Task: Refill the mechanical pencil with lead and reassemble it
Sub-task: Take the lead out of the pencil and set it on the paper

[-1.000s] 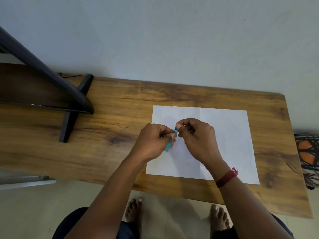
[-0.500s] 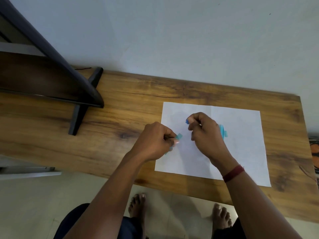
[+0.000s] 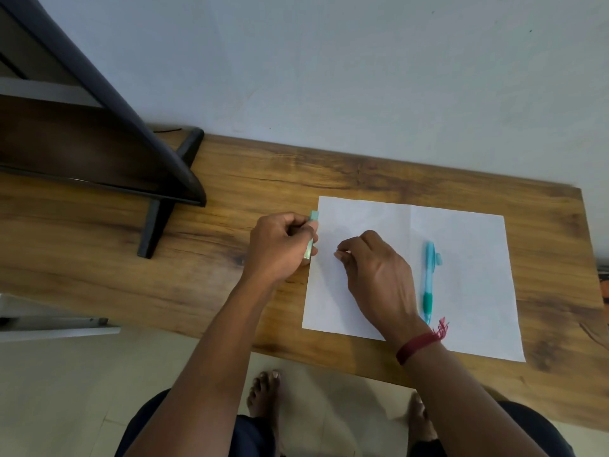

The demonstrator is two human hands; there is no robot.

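Note:
My left hand (image 3: 280,249) grips a slim teal lead case (image 3: 311,234) upright at the left edge of the white paper (image 3: 468,291). The case's top end sticks out above my fingers. My right hand (image 3: 375,275) hovers low over the paper with its fingers curled. Its thumb and forefinger pinch together on something too fine to make out, probably a lead. The light blue mechanical pencil (image 3: 428,282) with a green grip lies lengthwise on the paper just right of my right hand. A small blue cap (image 3: 438,258) rests beside its upper end.
The paper lies on a wooden table (image 3: 230,199) set against a pale wall. A dark stand with a flat foot (image 3: 158,222) occupies the table's left part. The table's front edge runs close to my body, and my bare feet show below it.
My hands have drawn apart. The left one carried the case up to the paper's left edge, and the right one dropped lower over the sheet. The whole pencil is now uncovered.

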